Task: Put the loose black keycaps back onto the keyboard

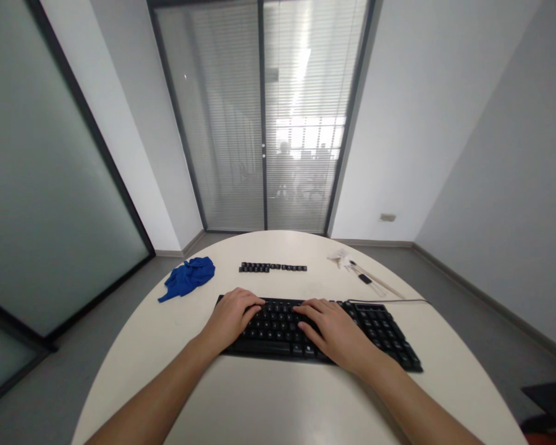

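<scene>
A black keyboard (pixel 278 327) lies across the middle of the round white table. Over its left end rests my left hand (pixel 234 316), palm down, fingers stretched toward the upper rows and holding nothing. My right hand (pixel 331 327) lies across the keys right of centre, its fingers apart and also without anything in them. Both hands cover part of the keys. Beyond the keyboard, several loose black keycaps (pixel 254 267) are lined up in short rows.
A crumpled blue cloth (pixel 189 278) is at the table's left. Toward the right are a white tissue (pixel 339 256), a thin stick-like tool (pixel 380 281) and a small black-handled wire tool (pixel 365 279). The keyboard's cable (pixel 398 301) runs off the right edge of the table (pixel 259 402).
</scene>
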The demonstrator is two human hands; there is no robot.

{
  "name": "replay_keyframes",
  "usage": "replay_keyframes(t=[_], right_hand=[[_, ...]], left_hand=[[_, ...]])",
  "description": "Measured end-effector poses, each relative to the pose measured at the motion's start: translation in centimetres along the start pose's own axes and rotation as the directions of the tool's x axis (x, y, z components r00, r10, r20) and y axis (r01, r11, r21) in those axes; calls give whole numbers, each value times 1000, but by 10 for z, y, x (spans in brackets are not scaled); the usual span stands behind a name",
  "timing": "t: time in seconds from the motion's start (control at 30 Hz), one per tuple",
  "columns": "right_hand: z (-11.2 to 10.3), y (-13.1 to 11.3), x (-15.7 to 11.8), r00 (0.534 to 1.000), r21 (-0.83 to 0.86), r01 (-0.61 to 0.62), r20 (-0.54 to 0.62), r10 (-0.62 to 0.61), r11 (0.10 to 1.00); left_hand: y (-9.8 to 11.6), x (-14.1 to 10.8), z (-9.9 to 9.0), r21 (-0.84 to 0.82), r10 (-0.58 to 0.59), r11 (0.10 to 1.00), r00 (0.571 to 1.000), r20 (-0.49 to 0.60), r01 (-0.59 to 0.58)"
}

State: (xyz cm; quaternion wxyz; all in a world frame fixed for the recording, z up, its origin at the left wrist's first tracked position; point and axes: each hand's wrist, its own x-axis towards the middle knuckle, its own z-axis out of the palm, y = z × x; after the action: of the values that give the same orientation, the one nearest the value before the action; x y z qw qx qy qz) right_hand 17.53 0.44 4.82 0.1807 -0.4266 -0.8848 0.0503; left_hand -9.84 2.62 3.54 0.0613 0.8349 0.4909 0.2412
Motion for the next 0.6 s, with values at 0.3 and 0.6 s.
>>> replay_keyframes(t=[0.3, 0.6], right_hand=[[0, 1, 1, 1000, -11, 0, -2, 0, 1000], [-1, -1, 1, 1000, -9, -3, 0, 3, 1000]], left_hand=[[-4, 0, 7, -95, -47, 995, 998, -40, 44], [-13, 1, 13, -168, -151, 976, 986, -64, 138]])
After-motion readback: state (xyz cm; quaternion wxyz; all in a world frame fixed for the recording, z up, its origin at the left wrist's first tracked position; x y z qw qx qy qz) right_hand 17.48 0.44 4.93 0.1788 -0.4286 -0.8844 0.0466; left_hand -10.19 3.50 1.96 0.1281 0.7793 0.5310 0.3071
